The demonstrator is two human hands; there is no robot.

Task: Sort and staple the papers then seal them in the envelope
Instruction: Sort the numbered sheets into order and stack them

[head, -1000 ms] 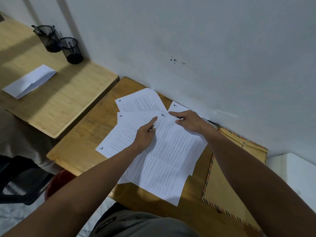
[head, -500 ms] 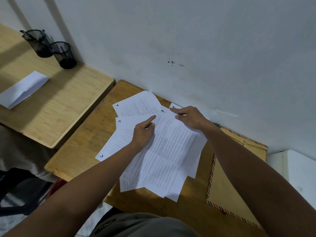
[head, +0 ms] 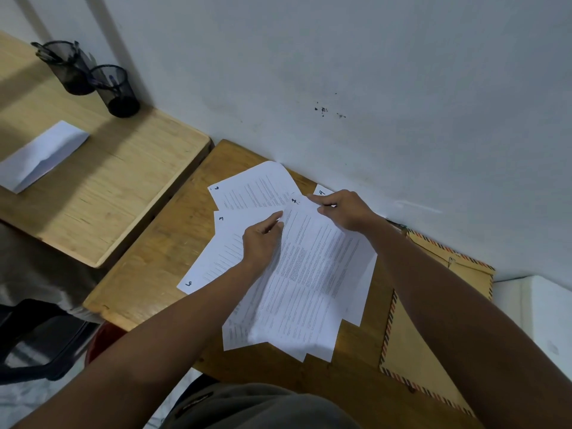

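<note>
My left hand and right hand cover the middle of the papers, whose print is too small to read. My right forearm hides part of the envelope, which the bottom edge also cuts off.

Papers fanned on my desk, against the wall. Envelope right of papers. Pen cups far left of papers, on neighbouring desk.
</note>
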